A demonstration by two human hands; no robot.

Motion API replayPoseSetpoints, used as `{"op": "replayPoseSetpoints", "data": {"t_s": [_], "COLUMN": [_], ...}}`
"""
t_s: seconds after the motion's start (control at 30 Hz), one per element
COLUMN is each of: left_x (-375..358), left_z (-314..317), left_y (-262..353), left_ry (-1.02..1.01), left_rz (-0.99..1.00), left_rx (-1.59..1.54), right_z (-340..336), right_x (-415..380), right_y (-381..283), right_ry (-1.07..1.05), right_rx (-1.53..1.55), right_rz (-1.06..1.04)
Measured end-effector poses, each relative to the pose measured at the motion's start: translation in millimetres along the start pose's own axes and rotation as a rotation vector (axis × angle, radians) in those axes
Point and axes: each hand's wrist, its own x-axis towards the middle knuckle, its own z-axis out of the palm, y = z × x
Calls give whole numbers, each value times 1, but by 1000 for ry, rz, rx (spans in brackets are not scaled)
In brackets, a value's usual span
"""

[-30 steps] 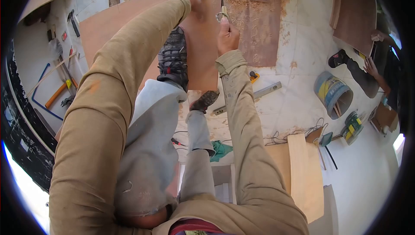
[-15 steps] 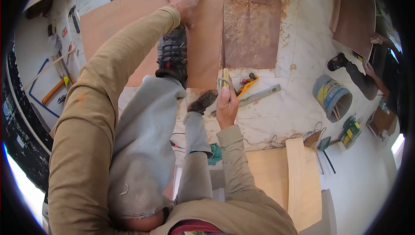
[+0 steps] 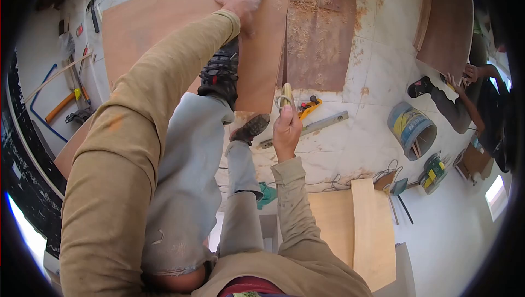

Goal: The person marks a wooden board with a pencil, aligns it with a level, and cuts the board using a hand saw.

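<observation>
My left hand [image 3: 243,6] lies flat, fingers spread, on the far part of a brown plywood board [image 3: 158,29]. A black boot [image 3: 220,75] at the end of my bent leg presses on the same board. Near the board's right corner, my right hand [image 3: 287,130] is closed around a yellowish wooden handle, with a pale loop at it. It looks like a handsaw [image 3: 285,95] seen edge-on; its blade is hard to make out. Just right of this hand lie a yellow hand plane [image 3: 309,108] and a spirit level [image 3: 322,126].
Shavings cover darker sheets [image 3: 322,45] beyond the board. A blue bucket [image 3: 402,127] and a green power tool [image 3: 433,174] stand to the right. There, another person's hands [image 3: 465,81] touch a brown panel [image 3: 445,29]. A hammer [image 3: 93,15] and a blue-framed saw [image 3: 41,108] lie left.
The view has shifted slightly. My right hand and the handle sit a little lower against the board's corner. The other person's hands have changed position on the panel's edge.
</observation>
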Motion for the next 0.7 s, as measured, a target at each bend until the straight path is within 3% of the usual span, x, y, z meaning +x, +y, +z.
{"op": "replayPoseSetpoints", "data": {"t_s": [0.07,0.2,0.3,0.33,0.4,0.47,0.57,0.6,0.63,0.7], "left_x": [-1,-2,-7,-8,1,3,9,7,-1,-8], "left_z": [5,17,28,40,58,76,88,84,82,83], "left_y": [3,-11,-24,-34,-40,-42,-42,-36,-24,-21], "left_ry": [9,104,186,238,350,448,547,530,506,495], "left_rz": [-5,21,120,156,199,206,200,151,105,64], "left_rx": [8,-24,-66,-79,-100,-120,-112,-100,-89,-89], "right_z": [7,83,60,36,5,2,26,48,68,85], "right_x": [27,189,134,97,20,4,64,108,152,195], "right_y": [-19,-21,-13,-9,-2,-19,-29,-31,-18,-27], "right_ry": [-17,-4,-10,-90,-56,-23,-62,-1,38,-43], "right_rx": [-73,-33,-22,-117,48,99,-113,-80,-64,23], "right_rz": [-3,-155,-145,16,100,89,-1,-182,-207,-79]}}
